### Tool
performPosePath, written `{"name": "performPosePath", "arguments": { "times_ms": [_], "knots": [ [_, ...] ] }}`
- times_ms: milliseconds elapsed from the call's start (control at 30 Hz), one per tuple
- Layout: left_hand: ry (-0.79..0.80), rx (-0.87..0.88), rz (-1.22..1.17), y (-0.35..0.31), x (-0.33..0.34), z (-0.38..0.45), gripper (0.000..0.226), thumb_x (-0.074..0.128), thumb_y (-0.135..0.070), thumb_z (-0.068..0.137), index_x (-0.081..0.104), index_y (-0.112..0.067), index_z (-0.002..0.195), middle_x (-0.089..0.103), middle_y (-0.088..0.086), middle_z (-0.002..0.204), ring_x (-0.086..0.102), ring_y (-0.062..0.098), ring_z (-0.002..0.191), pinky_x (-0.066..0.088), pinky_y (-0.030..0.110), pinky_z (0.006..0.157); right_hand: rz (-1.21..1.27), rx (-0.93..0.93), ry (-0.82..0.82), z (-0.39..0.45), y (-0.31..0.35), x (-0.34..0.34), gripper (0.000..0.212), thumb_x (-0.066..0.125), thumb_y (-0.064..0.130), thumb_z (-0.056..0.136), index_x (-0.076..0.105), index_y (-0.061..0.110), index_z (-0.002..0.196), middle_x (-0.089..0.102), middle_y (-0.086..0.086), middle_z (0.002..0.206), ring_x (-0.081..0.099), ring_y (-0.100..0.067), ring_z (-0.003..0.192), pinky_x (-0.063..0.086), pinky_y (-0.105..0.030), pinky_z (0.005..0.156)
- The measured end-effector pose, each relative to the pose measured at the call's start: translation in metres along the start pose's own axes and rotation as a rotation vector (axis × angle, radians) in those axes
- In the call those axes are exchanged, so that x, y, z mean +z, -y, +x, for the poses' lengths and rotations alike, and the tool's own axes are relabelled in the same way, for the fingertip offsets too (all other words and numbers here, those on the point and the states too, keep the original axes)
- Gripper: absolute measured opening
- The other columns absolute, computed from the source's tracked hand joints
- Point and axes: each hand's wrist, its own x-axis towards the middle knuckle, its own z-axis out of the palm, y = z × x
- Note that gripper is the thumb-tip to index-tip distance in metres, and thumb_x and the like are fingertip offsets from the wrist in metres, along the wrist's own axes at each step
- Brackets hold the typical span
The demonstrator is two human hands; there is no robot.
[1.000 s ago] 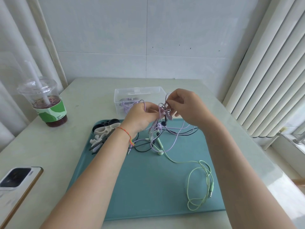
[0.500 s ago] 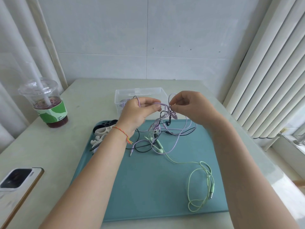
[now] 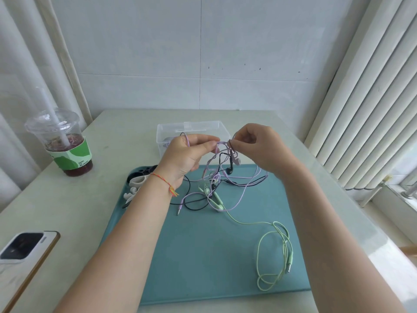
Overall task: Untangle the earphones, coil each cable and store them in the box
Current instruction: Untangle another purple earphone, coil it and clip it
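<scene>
A tangle of purple earphones [image 3: 242, 195], black earphones [image 3: 196, 207] and green earphones [image 3: 274, 256] lies on the teal mat [image 3: 203, 256]. I hold its top lifted above the mat's far edge. My left hand [image 3: 187, 154] pinches a purple strand between thumb and fingers. My right hand [image 3: 257, 147] pinches purple and black strands just to the right of it. A black earbud [image 3: 229, 170] and a purple earbud [image 3: 237, 161] dangle below my fingers. The clear plastic box [image 3: 191, 128] stands open behind my hands, with purple cable inside.
White and black cable winders [image 3: 137, 181] sit at the mat's far left corner. An iced drink cup [image 3: 61, 143] with a straw stands at the left. A phone [image 3: 24, 251] lies at the table's near left edge. Vertical blinds hang on the right.
Both hands have risen and drawn a little apart, stretching a purple strand between them. The knot hangs higher over the mat than a second ago.
</scene>
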Motion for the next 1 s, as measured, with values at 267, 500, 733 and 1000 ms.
{"name": "performPosePath", "arguments": {
  "times_ms": [267,500,733,1000],
  "knots": [
    [0.039,0.017,0.061,-0.002,0.004,-0.004,0.012,0.063,-0.003,0.090,0.071,-0.006,0.099,0.069,0.002,0.072,0.039,-0.003,0.034,0.021,0.013,0.037,0.045,0.003,0.021,0.000,0.003,0.009,0.014,0.066,0.025,0.088,0.066,0.011,0.083,0.065,0.000,0.068,0.052,-0.011,0.057,0.042,-0.026,0.059],
    [-0.012,-0.023,-0.027,0.003,-0.001,0.002,0.011,0.065,-0.010,0.090,0.073,-0.017,0.092,0.073,-0.002,0.073,0.023,0.005,0.038,0.014,0.021,0.045,0.125,-0.052,0.003,-0.001,0.006,0.007,0.011,0.071,0.014,0.084,0.060,0.016,0.083,0.066,-0.004,0.068,0.059,-0.011,0.054,0.045,-0.023,0.056],
    [0.028,-0.053,-0.047,0.003,0.004,0.000,0.009,0.063,-0.006,0.091,0.058,-0.012,0.086,0.070,0.000,0.066,0.024,0.005,0.034,0.019,0.015,0.039,0.062,-0.068,0.012,-0.001,0.008,0.012,0.011,0.073,0.016,0.080,0.065,0.024,0.077,0.068,0.000,0.075,0.052,-0.002,0.054,0.041,-0.021,0.059],
    [0.052,-0.030,0.179,-0.002,0.012,-0.006,0.008,0.072,-0.014,0.086,0.064,-0.013,0.087,0.066,0.005,0.072,0.047,-0.002,0.037,0.034,0.010,0.041,-0.070,-0.055,-0.001,-0.003,0.011,0.012,0.003,0.072,0.016,0.081,0.069,0.016,0.081,0.066,0.004,0.076,0.059,-0.008,0.071,0.040,-0.008,0.058]
  ]
}}
